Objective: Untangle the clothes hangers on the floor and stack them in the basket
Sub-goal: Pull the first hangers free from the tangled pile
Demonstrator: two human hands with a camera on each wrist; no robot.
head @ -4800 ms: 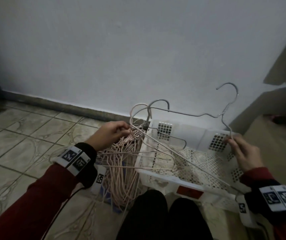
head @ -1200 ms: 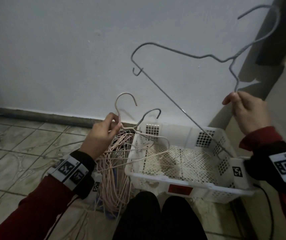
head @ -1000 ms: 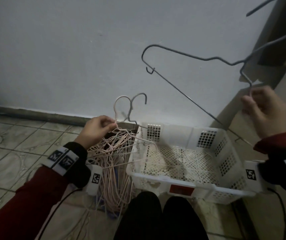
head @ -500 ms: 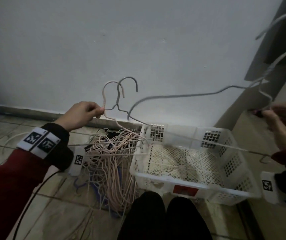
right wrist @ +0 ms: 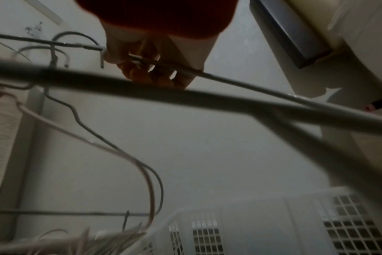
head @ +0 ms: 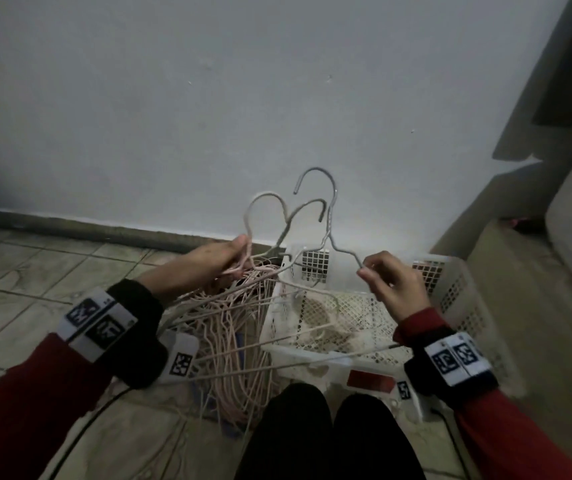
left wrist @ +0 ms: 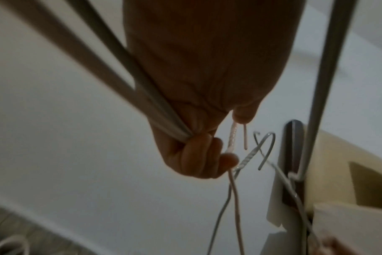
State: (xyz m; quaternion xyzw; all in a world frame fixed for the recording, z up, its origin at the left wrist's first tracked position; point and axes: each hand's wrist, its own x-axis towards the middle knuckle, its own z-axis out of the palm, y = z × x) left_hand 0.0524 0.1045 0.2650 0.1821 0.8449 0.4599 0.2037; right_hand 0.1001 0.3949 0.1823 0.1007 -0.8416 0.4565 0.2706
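Grey wire is what the right hand [head: 393, 287] has: its thumb and forefinger pinch the grey hanger [head: 329, 216] at the shoulder just below the twisted neck, and the other fingers curl loosely beneath. From that pinch the hook rises up and to the hand's left, while the bottom bar runs low and across towards the left wrist. So the hanger's long axis lies roughly crosswise in front of the person, above the near rim of the basket [head: 457, 289].

Directly under and beyond the right hand sits the basket, a white lattice crate on the floor. This hand is much the nearer of the two to it. I judge a short drop forward and down would lay the hanger inside, provided the long bar is first turned to run along the basket and not across its rim.

Over to the left, the left hand [head: 208, 265] is clamped round the necks of a pink hanger [head: 263, 209] and a second grey one, whose hooks stand up between the two hands. Below that hand the pink pile [head: 239, 358] lies on the floor, touching the basket's left wall. Whether the right hand's hanger is fully clear of the ones in the left I cannot tell; their wires cross near the basket corner.
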